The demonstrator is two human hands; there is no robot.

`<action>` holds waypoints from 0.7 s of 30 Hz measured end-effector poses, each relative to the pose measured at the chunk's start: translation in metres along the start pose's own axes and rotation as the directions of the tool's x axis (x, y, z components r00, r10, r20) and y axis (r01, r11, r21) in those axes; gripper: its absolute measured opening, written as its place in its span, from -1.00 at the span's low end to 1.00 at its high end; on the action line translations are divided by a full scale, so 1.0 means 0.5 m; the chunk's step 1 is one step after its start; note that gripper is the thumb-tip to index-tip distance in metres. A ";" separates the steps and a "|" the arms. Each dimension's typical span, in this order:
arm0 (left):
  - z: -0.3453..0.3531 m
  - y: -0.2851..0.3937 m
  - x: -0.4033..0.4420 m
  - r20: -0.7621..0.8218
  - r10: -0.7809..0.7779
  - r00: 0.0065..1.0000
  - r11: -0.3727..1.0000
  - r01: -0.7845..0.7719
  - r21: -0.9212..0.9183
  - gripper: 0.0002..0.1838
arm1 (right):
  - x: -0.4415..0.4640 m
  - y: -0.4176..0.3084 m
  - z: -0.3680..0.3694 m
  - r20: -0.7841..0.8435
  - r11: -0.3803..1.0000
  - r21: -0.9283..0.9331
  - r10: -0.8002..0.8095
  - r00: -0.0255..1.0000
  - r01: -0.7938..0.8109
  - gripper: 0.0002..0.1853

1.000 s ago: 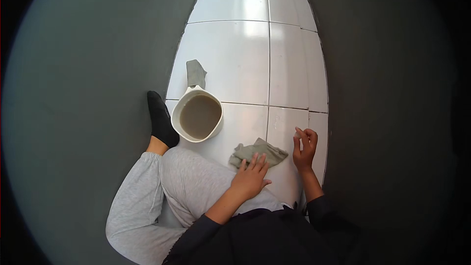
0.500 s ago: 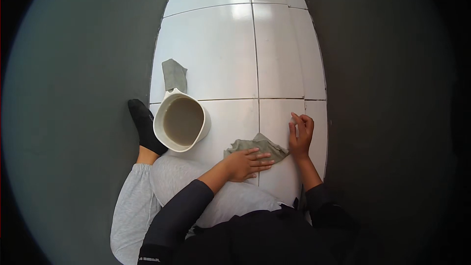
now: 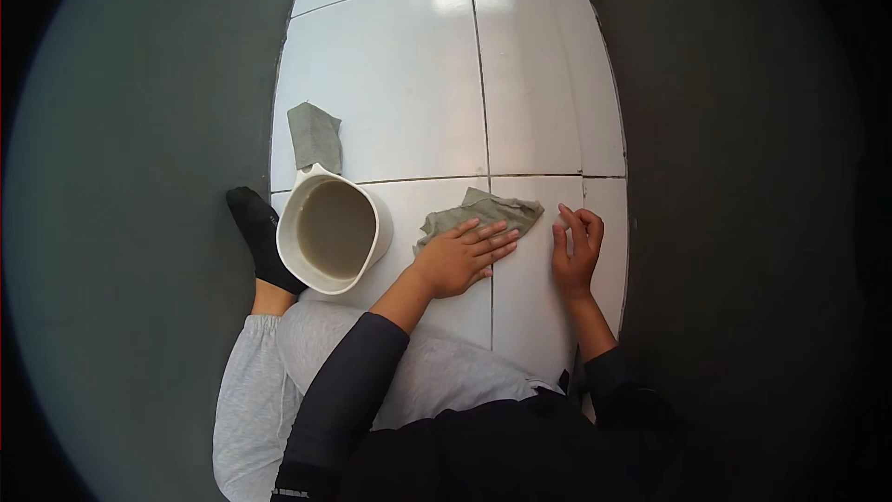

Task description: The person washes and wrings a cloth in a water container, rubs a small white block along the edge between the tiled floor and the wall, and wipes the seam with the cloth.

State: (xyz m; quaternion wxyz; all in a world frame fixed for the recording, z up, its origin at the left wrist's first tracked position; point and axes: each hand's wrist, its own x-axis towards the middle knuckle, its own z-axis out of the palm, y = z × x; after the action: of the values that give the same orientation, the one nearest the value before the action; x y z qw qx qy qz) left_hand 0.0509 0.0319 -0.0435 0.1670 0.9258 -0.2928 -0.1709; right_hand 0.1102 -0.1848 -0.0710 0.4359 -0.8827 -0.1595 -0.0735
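Observation:
My left hand (image 3: pixel 457 258) lies flat with its fingers stretched over a crumpled grey-green cloth (image 3: pixel 497 211) on the white tiles. Part of the cloth is hidden under the palm and fingers. To the right of the cloth, my right hand (image 3: pixel 578 251) hangs just over or rests on the tiles, which I cannot tell. Its fingers are loosely curled with gaps between them, and nothing shows in them. A white plastic pail (image 3: pixel 381 237) stands left of my left hand, holding cloudy greyish water (image 3: pixel 336 228).
A second grey-green cloth (image 3: pixel 316 138) lies just beyond the pail's spout. White tiled surface (image 3: pixel 390 74) stretches ahead, with dark grey areas (image 3: pixel 158 130) along both sides. My folded leg in grey trousers (image 3: pixel 325 335) and a black sock (image 3: pixel 253 232) sit near the pail.
My left hand has slid forward, away from my body, and the cloth under it has moved along. My right hand keeps nearly the same place. The view has shifted slightly.

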 end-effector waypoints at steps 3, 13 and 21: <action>-0.002 -0.012 0.016 -0.062 -0.055 0.997 0.998 0.055 0.002 -0.43 | 0.002 0.003 0.003 0.011 1.000 -0.001 -0.011 1.000 0.011 -0.71; -0.010 -0.038 0.081 -0.263 -0.302 0.916 0.951 0.307 -0.023 -0.40 | 0.005 -0.004 0.002 0.039 1.000 -0.019 -0.008 0.999 0.009 -0.72; 0.011 -0.007 0.131 -0.410 -0.512 0.755 0.845 0.528 -0.083 -0.36 | 0.011 -0.001 0.004 0.040 1.000 -0.013 -0.014 0.999 0.014 -0.72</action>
State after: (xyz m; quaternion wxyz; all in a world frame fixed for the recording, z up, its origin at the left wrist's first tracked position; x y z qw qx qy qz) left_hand 0.1006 -0.0058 -0.0641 0.1538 0.9880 0.0153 -0.0033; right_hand 0.1153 -0.1819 -0.0702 0.4263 -0.8857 -0.1736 -0.0601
